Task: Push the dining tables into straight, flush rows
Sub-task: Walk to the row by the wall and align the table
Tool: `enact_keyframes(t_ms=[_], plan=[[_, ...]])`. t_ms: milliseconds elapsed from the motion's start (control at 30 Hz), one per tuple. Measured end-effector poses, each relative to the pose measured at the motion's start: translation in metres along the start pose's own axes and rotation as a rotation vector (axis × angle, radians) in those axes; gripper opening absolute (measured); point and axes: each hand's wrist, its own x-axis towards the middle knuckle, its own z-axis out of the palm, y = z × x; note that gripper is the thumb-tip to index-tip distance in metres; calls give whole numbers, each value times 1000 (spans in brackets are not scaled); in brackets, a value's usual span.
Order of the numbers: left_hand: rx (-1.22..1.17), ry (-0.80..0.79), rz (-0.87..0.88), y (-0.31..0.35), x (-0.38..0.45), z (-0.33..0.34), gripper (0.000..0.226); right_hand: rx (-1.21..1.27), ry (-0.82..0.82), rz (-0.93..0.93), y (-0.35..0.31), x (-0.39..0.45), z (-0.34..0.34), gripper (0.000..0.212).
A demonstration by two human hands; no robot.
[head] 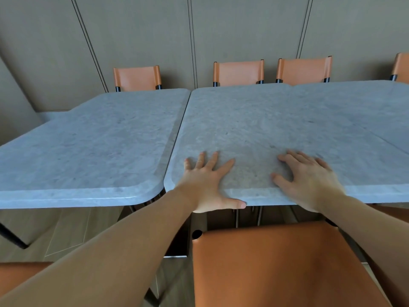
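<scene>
Head view: we look down over two outstretched bare forearms onto a row of grey stone-topped tables.
Left hand (207, 183): we see it flat, palm down, on the near edge of the middle table (254, 120), fingers straight and fanned apart, thumb stretched sideways along the rim; it grips nothing.
Right hand (309, 180): we see it palm down on the same top, just inside the near edge, fingers slightly bent with the tips pressing the stone, thumb out to the left; it holds nothing.
Arms: both reach forward almost straight, the left from the lower left corner, the right from the lower right.
Middle table: mottled grey stone, matt and faintly pitted, with rounded corners and a bevelled rim.
Left table (88, 147): same stone and shape; a narrow dark gap that widens toward us parts it from the middle table, and its near edge sits a little closer to us.
Right table (365, 111): we see it touching the middle table along a thin seam.
Near chair (276, 262): smooth orange leather back between our arms, just beside the table edge.
Far chairs (238, 73): orange leather backs on dark posts, lined along the far side.
Wall (143, 29): flat brown panels with thin dark grooves.
Floor (55, 229): pale wood-look boards.
</scene>
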Motion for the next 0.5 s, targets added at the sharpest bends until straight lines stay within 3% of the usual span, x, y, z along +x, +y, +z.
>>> enact_keyframes(t_ms=[500], plan=[[-17,-9,-39,-3,6,-3,115,12,-92,27,-3,10,-3,69]])
